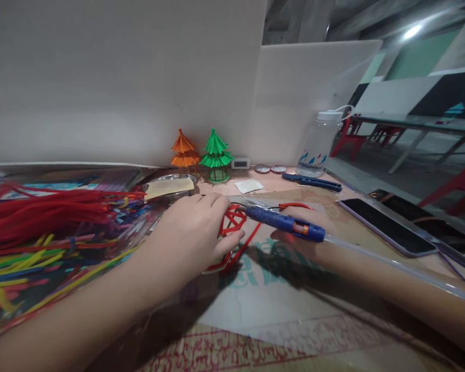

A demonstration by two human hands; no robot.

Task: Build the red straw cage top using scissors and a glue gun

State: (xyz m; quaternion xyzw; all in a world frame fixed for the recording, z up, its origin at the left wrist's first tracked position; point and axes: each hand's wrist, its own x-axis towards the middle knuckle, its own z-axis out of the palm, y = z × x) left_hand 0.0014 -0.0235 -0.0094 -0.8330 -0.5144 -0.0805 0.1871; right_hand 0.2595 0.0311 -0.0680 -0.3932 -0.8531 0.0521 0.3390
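My left hand (196, 235) is closed around a small red frame (232, 219) of thin strips, with its thumb along the near side. Part of the frame is hidden behind the fingers. My right hand (304, 222) is closed on a blue pen-shaped hot glue gun (282, 221), its tip pointing left at the red frame. A long clear glue stick (380, 258) runs out of its back end over the right forearm. An orange-red handle-like piece (296, 205) shows above the right hand; whether the hand touches it I cannot tell.
Red, yellow and blue pipe cleaners (42, 217) are heaped at left. Behind stand orange (184, 150) and green (216, 155) towers and a small digital display (241, 164). At right are a clear bottle (315, 144), a dark blue tool (312, 181) and a phone (387, 226).
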